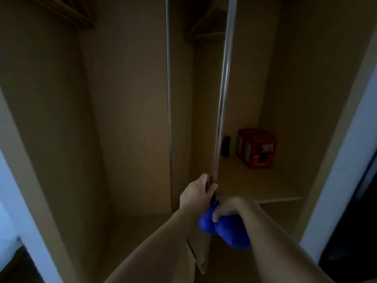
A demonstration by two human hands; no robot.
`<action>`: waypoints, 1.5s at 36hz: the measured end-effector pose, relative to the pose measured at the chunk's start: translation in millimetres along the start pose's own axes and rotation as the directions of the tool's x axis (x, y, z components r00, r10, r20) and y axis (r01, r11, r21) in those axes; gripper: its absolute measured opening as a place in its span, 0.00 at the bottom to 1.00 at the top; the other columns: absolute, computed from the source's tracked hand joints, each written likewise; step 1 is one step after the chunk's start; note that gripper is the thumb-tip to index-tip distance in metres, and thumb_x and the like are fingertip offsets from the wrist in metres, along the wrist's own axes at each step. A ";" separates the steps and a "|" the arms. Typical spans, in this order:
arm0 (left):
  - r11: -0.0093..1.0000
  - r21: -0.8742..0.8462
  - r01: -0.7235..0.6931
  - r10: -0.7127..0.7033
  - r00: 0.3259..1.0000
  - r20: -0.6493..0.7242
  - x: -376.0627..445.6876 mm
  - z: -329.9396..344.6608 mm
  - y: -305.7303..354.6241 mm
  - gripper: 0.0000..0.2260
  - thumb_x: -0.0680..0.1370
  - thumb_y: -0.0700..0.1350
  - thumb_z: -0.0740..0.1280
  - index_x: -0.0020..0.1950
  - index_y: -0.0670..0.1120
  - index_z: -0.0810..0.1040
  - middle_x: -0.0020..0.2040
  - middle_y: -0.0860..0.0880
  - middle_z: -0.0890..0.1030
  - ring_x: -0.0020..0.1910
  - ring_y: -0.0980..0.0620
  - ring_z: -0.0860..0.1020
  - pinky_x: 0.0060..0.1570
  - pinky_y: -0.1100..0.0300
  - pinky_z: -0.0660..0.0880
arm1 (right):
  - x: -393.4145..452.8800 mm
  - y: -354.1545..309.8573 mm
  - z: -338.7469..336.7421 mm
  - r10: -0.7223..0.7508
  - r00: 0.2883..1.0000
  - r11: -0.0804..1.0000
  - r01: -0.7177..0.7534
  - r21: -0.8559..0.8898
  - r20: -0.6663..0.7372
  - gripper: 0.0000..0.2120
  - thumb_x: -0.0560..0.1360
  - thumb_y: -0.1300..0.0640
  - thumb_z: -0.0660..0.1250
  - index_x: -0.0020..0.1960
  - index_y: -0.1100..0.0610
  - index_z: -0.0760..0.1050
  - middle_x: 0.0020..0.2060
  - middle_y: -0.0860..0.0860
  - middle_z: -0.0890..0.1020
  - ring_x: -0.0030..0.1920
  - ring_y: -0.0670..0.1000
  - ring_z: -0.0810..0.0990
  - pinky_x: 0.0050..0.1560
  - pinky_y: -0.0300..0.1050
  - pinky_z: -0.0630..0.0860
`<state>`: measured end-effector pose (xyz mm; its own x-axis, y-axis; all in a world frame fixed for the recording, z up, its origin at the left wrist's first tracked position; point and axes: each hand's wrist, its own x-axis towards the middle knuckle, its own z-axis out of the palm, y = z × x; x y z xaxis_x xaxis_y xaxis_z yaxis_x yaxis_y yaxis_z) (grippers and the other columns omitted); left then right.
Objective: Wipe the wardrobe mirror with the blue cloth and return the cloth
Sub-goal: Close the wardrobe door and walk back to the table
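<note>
Two hands up front, left hand [196, 190] gripping wardrobe door edge [221, 111]; right hand [226, 208] clutching bunched blue cloth [228, 231] just below it, red box [256, 148] on shelf [265, 184] w/ small dark item [226, 146] beside.

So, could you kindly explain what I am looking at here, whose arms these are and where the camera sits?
There is one picture, taken by a camera worn on a person's head, looking forward and down into an open wardrobe. The two bare arms are that person's own. The left hand grips the edge of the door, seen almost edge-on. The right hand holds a bunched blue cloth. On the shelf to the right stand a red box and a small dark object too dim to identify.
</note>
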<state>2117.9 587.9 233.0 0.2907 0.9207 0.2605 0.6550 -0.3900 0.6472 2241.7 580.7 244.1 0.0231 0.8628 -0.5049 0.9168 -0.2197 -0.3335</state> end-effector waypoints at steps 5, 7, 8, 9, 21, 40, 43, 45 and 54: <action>0.997 0.081 -0.008 0.012 0.998 -0.054 -2.0 -6.8 -7.5 0.08 0.79 0.56 0.56 0.44 0.54 0.66 0.39 0.54 0.76 0.37 0.53 0.76 0.36 0.53 0.77 | 1.9 -7.9 9.9 -0.091 0.990 0.996 0.089 -0.025 -0.108 0.34 0.72 0.44 0.68 0.74 0.52 0.60 0.70 0.51 0.67 0.68 0.54 0.66 0.64 0.48 0.64; 0.993 0.118 -0.007 0.016 0.997 -0.075 -1.8 -8.7 -8.9 0.07 0.80 0.56 0.55 0.45 0.54 0.65 0.39 0.54 0.76 0.38 0.53 0.76 0.35 0.54 0.76 | 3.1 -11.3 13.6 -0.096 0.983 0.995 0.097 0.000 -0.154 0.32 0.73 0.45 0.67 0.72 0.52 0.62 0.69 0.52 0.68 0.67 0.54 0.68 0.62 0.47 0.65; 0.990 0.139 -0.005 0.017 0.996 -0.089 -1.6 -9.7 -9.5 0.07 0.80 0.55 0.55 0.45 0.54 0.65 0.39 0.53 0.76 0.38 0.53 0.76 0.34 0.55 0.75 | 4.1 -13.2 16.0 -0.101 0.978 0.994 0.106 0.022 -0.182 0.31 0.73 0.46 0.67 0.72 0.52 0.63 0.68 0.52 0.69 0.66 0.53 0.69 0.62 0.47 0.66; 0.987 0.159 -0.002 0.019 0.994 -0.105 -1.1 -10.9 -10.2 0.08 0.80 0.55 0.55 0.45 0.54 0.65 0.39 0.53 0.76 0.37 0.53 0.76 0.33 0.56 0.74 | 5.1 -15.4 18.5 -0.108 0.971 0.992 0.118 0.037 -0.212 0.30 0.73 0.47 0.67 0.71 0.51 0.63 0.67 0.51 0.70 0.65 0.53 0.70 0.62 0.47 0.67; 0.987 0.125 0.103 -0.074 0.974 -0.215 11.8 -25.0 -31.8 0.04 0.79 0.48 0.61 0.44 0.51 0.71 0.39 0.53 0.77 0.35 0.58 0.75 0.29 0.65 0.68 | 28.6 -49.9 39.7 -0.097 0.831 0.989 0.019 -0.147 -0.547 0.14 0.77 0.42 0.58 0.50 0.51 0.73 0.43 0.48 0.78 0.43 0.49 0.78 0.39 0.43 0.73; 0.969 0.024 0.244 -0.228 0.934 -0.274 60.9 -22.5 -44.2 0.08 0.78 0.48 0.64 0.39 0.50 0.74 0.35 0.54 0.76 0.34 0.58 0.74 0.29 0.65 0.67 | 69.9 -68.2 14.7 -0.042 0.820 0.986 -0.057 -0.155 -0.571 0.12 0.79 0.47 0.57 0.51 0.53 0.74 0.44 0.50 0.79 0.42 0.50 0.78 0.38 0.43 0.71; 0.969 0.019 0.248 -0.235 0.936 -0.263 68.8 -22.9 -48.0 0.08 0.78 0.48 0.64 0.39 0.50 0.74 0.35 0.53 0.76 0.34 0.56 0.75 0.29 0.64 0.67 | 76.6 -72.3 13.6 -0.029 0.811 0.983 -0.083 -0.164 -0.585 0.11 0.79 0.47 0.57 0.49 0.52 0.74 0.42 0.49 0.79 0.40 0.49 0.78 0.36 0.43 0.71; 0.964 0.010 0.267 -0.256 0.935 -0.245 73.7 -21.8 -51.1 0.09 0.78 0.49 0.63 0.39 0.49 0.75 0.35 0.52 0.77 0.35 0.55 0.76 0.29 0.63 0.68 | 80.5 -75.5 15.3 -0.037 0.782 0.980 -0.092 -0.174 -0.622 0.11 0.79 0.48 0.57 0.46 0.52 0.74 0.38 0.48 0.78 0.38 0.49 0.78 0.35 0.42 0.71; 0.960 0.012 0.280 -0.273 0.942 -0.198 97.1 -20.3 -64.1 0.10 0.79 0.52 0.61 0.39 0.51 0.74 0.33 0.54 0.75 0.31 0.60 0.73 0.27 0.66 0.65 | 98.9 -80.8 20.5 -0.189 0.742 0.960 0.004 -0.279 -0.643 0.08 0.77 0.49 0.60 0.43 0.51 0.73 0.35 0.46 0.80 0.36 0.48 0.80 0.39 0.44 0.79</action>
<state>2090.0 702.7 231.4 -0.0429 0.9766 0.2107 0.7186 -0.1164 0.6856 2161.8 674.5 204.8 0.1000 0.9747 0.1999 0.9916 -0.0812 -0.1003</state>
